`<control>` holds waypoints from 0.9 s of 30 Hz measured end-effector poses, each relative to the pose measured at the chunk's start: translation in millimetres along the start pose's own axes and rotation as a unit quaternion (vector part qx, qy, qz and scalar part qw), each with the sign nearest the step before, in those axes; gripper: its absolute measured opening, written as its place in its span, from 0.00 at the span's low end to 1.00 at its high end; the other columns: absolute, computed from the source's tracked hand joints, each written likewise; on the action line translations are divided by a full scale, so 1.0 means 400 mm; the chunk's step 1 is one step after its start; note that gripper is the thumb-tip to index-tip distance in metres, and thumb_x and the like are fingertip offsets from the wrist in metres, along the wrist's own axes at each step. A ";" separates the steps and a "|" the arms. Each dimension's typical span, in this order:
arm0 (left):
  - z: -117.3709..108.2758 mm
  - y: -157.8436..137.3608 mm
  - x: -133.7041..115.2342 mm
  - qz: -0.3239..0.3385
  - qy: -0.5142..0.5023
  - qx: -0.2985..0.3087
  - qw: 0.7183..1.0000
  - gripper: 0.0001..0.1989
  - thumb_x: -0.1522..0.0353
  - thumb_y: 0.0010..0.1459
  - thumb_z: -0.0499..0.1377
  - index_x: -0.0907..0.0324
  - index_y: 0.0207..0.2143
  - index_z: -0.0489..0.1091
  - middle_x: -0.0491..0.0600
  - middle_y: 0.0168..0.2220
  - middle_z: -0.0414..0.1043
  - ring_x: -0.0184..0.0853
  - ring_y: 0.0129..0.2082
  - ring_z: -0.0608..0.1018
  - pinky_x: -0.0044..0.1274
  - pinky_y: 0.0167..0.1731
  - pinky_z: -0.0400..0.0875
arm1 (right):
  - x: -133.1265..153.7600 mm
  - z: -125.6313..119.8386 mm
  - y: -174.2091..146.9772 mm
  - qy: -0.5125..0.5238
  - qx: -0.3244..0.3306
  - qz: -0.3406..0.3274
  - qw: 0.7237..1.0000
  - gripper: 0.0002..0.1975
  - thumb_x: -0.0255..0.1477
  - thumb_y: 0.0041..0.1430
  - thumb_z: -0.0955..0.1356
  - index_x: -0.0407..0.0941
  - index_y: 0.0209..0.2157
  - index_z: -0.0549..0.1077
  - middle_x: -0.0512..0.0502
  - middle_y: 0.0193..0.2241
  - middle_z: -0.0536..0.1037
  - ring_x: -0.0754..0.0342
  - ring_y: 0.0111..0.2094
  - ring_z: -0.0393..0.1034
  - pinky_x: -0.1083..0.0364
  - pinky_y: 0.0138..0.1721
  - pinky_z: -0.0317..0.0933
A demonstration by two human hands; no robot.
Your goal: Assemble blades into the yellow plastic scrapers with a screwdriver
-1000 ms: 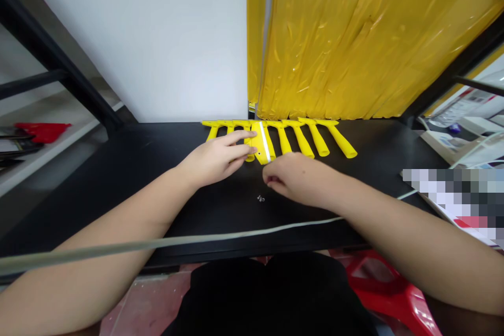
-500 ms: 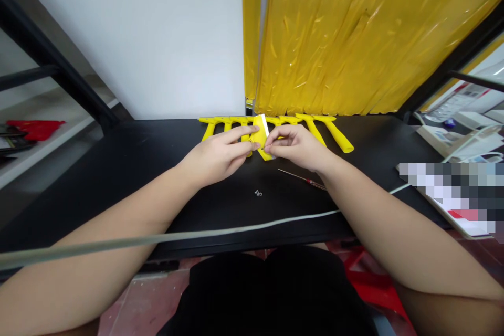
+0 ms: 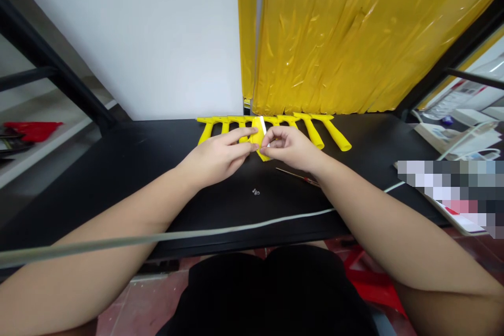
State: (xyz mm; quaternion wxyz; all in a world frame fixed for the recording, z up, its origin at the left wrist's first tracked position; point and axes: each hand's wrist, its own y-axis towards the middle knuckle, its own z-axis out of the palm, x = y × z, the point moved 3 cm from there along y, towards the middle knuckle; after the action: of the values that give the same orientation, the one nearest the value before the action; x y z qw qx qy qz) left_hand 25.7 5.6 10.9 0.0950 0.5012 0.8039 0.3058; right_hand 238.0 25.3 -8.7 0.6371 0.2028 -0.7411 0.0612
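Observation:
Over the black tabletop, both hands hold a small yellow plastic scraper head [image 3: 260,138] with a white strip along its right edge. My left hand [image 3: 218,155] grips its left side, fingers extended across it and pressing on its face. The fingers of my right hand [image 3: 291,146] are bent, with thumb and fingertips pinched at its right edge near the lower end of the strip. Behind the hands, several yellow T-shaped handles [image 3: 332,134] lie in a row; the hands partly cover the middle ones. A slim screwdriver [image 3: 297,175] lies beneath my right wrist, its handle partly hidden.
Tiny metal screws [image 3: 255,192] lie loose on the black table [image 3: 129,178]. A pale cord [image 3: 220,231] stretches across near the front edge. A white panel [image 3: 169,37] and yellow wrapped sheeting [image 3: 331,37] stand behind. Black frame posts [image 3: 74,84] flank the table.
The view has shifted slightly. The scraper head has turned a little, so its white strip looks narrower. My right fingers sit slightly lower and closer to it; my left hand keeps its grip.

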 end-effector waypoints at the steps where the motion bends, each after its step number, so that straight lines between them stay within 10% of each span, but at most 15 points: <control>1: 0.001 0.000 0.001 0.001 0.000 0.000 1.000 0.13 0.72 0.72 0.58 0.57 0.52 0.81 0.58 0.64 0.76 0.40 0.49 0.86 0.30 0.46 0.82 | 0.000 0.001 0.001 0.014 -0.002 0.000 1.000 0.14 0.29 0.47 0.78 0.44 0.31 0.71 0.55 0.25 0.73 0.60 0.26 0.67 0.57 0.30 0.59; 27: 0.006 -0.001 0.004 -0.022 -0.024 0.057 0.998 0.18 0.70 0.75 0.54 0.51 0.59 0.78 0.58 0.68 0.70 0.36 0.42 0.84 0.30 0.43 0.80 | -0.007 0.015 -0.003 0.148 -0.012 0.076 0.986 0.26 0.23 0.44 0.80 0.48 0.40 0.64 0.62 0.22 0.73 0.58 0.28 0.73 0.52 0.35 0.78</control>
State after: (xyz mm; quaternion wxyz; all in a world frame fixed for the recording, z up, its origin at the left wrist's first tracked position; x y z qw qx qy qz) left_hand 25.7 8.1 8.9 0.0927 0.4951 0.8283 0.2454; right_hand 233.2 22.5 -12.6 0.7353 0.1272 -0.6529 0.1300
